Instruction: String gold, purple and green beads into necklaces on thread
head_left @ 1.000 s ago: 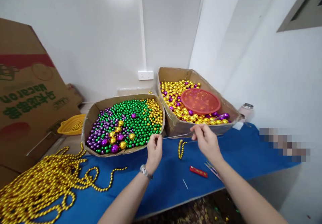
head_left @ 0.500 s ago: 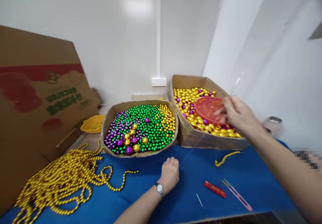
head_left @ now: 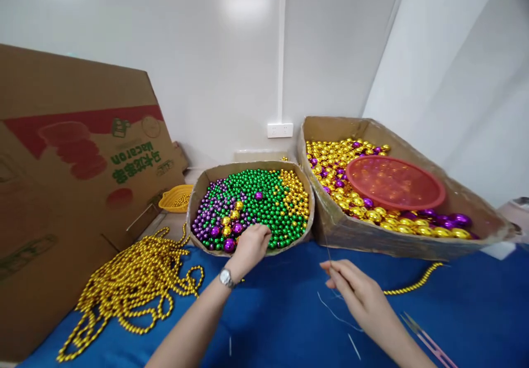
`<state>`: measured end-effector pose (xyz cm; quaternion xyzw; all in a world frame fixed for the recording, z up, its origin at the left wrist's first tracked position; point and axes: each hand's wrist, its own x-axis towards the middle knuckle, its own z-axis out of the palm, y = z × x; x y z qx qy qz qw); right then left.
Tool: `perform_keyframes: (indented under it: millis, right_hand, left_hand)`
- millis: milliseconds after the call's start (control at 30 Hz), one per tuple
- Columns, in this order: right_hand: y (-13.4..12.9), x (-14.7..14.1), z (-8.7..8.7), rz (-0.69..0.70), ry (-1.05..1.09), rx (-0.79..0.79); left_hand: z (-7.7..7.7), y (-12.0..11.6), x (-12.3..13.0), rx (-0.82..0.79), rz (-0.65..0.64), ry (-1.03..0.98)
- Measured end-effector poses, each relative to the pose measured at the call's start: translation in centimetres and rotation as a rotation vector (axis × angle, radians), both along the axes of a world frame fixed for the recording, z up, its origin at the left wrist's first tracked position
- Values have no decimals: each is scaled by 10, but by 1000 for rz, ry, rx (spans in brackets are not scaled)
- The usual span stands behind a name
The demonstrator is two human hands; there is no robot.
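My left hand [head_left: 253, 245], with a watch on its wrist, is over the front edge of the box of small green, purple and gold beads [head_left: 264, 205]. Its fingers are pinched together at the beads; what they hold is hidden. My right hand [head_left: 351, 285] is over the blue cloth [head_left: 285, 313], in front of the gap between the two boxes. Thumb and fingers pinch a thin needle [head_left: 328, 247] that points upward. A thin pale thread [head_left: 336, 315] curls on the cloth below.
A box of larger gold and purple beads [head_left: 336, 238] holds a red tray [head_left: 394, 183] at right. Gold bead strands [head_left: 132, 285], a yellow basket [head_left: 167, 201] and a large carton [head_left: 82, 191] are at left. Pink-handled tweezers [head_left: 432, 346] lie front right.
My right hand has left the red tray and come down over the cloth, now with a needle. My left hand has moved up to the small beads. The view has shifted.
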<state>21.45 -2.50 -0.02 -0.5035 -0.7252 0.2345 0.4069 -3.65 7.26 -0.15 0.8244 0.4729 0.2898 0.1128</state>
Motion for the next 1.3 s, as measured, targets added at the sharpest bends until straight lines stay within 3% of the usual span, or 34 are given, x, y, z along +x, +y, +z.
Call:
perform_keyframes:
  millis: [167,400,600,667,800,867,1100,1300]
  right_hand:
    - [-7,-5,-15,8,26,42]
    - [-8,-8,-32,31,76,15]
    - [-11,-17,-41,50,46,38]
    - [-12,-20,-42,44,10,74]
    - [-13,-27,-46,32,-60,164]
    - [-13,-29,-50,28,-83,183]
    - [-13,-33,-54,32,-165,187]
    - [-15,-33,-56,26,-199,210]
  left_hand:
    - [-6,32,2,-138,-133,115]
    - [-13,41,-1,-291,-313,108]
    - [-16,35,0,-289,-270,10]
    - [-14,27,2,-365,-202,-218]
    - [-8,7,5,-772,-141,-1062]
    - [-7,-2,6,-869,-164,-1265]
    - [-9,-15,6,-946,-120,-1434]
    - [-12,-18,8,-901,-95,-1431]
